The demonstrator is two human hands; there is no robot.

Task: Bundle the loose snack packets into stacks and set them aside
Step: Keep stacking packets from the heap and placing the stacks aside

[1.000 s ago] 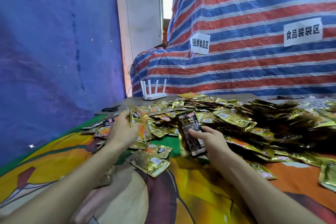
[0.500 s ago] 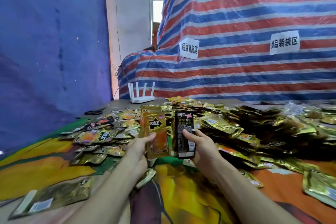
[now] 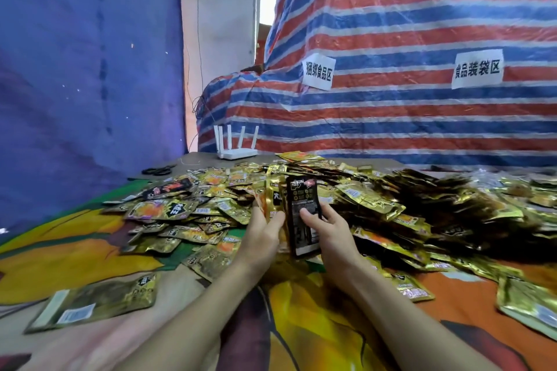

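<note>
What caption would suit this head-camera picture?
Left hand and right hand hold gold packets beside a black packet above the loose pile.

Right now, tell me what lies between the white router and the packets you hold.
Head view: past the router, a strip of grey table, then loose gold packets up to the held packets.

Bare cloth [image 3: 75,256] at near left and between the forearms offers open passage. The packet heap [image 3: 391,208] blocks centre and right; the left hand [image 3: 262,229] and right hand [image 3: 328,226] grip upright packets [image 3: 301,205] at its near edge. One flat packet [image 3: 93,304] lies near left. Router [image 3: 236,144] and scissors [image 3: 156,171] occupy the far edge; striped tarp [image 3: 391,117] closes the rear.
</note>
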